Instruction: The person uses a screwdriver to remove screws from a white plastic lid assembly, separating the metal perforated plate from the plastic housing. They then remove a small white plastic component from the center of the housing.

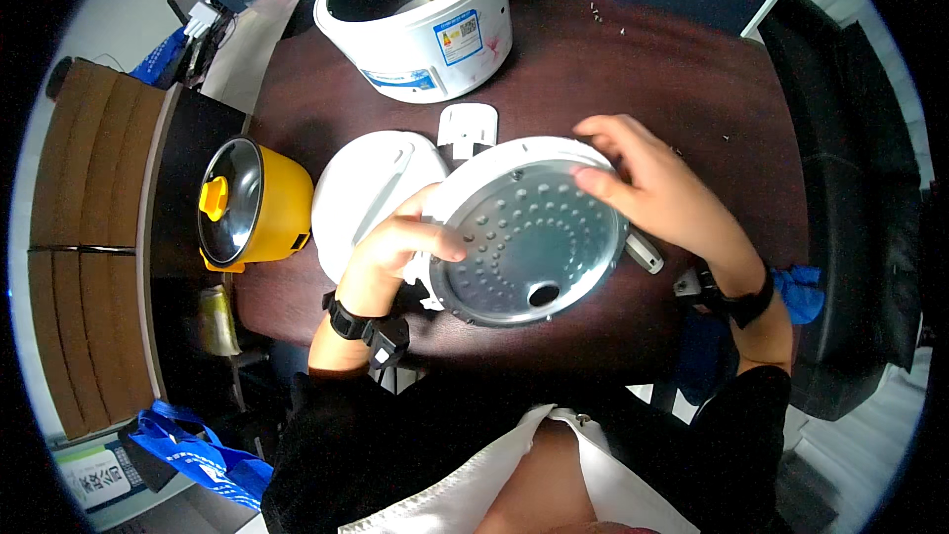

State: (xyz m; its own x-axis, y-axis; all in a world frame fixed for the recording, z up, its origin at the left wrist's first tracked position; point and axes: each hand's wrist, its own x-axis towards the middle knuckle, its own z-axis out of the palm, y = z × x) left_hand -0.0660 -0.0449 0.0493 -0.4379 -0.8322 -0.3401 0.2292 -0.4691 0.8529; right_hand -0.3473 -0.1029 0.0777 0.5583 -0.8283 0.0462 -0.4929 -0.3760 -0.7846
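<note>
A round rice cooker lid [534, 232] is tilted up over the near middle of the table, its underside facing me. The underside has a white rim and a dimpled metal plate with one dark hole low on it. My left hand [400, 242] is closed on the lid's left edge, thumb over the rim and the other fingers mostly hidden. At the upper right edge is my right hand [643, 163], its thumb over the plate and its fingers apart, reaching past the rim. Left of the lid lies a smooth white cover [371, 183]. A small white plastic part [469, 124] lies beyond it.
A white cooker body [425, 74] without a lid stands at the back. To the left is a yellow pot [282, 203] with a glass lid. Small screws [595, 12] lie on the dark table [672, 79]. A light-coloured handle-like piece [645, 252] shows right of the lid.
</note>
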